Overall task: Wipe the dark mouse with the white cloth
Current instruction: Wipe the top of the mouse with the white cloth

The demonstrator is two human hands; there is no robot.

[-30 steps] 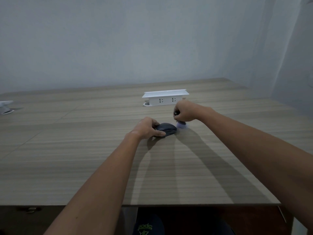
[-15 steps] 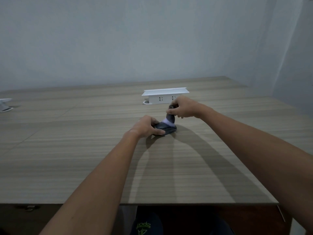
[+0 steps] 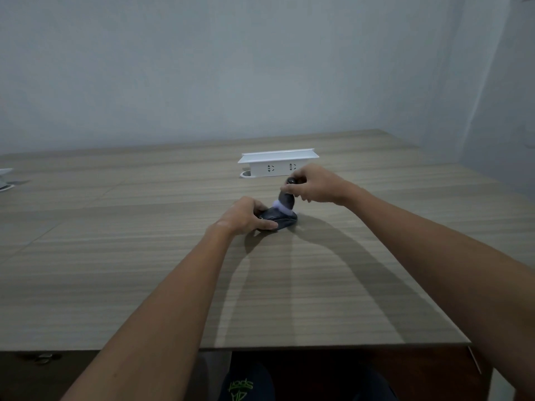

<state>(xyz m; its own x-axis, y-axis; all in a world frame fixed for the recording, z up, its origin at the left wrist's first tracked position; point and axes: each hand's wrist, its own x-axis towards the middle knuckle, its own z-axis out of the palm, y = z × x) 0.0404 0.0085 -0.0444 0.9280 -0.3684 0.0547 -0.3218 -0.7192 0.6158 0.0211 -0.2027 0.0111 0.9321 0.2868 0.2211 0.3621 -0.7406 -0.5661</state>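
Note:
The dark mouse [image 3: 283, 220] lies on the wooden table [image 3: 139, 256], a little past its middle. My left hand [image 3: 246, 216] grips the mouse from its left side and covers that half. My right hand [image 3: 314, 183] hovers just above and to the right, fingers pinched on a small dark-handled cleaning piece [image 3: 287, 199]. Its white, soft lower end [image 3: 278, 206] touches the top of the mouse. The piece stands nearly upright, tilted slightly left. Motion blur makes it hard to tell whether the white end is cloth or bristles.
A white power strip box [image 3: 278, 164] stands just behind my right hand. A white object [image 3: 4, 180] sits at the table's far left edge. The table's front edge [image 3: 318, 346] runs close to my body, and a wall rises behind the table.
My right hand lifted the cleaning piece from the table right of the mouse and brought it left, onto the mouse's top. My left hand kept its hold on the mouse.

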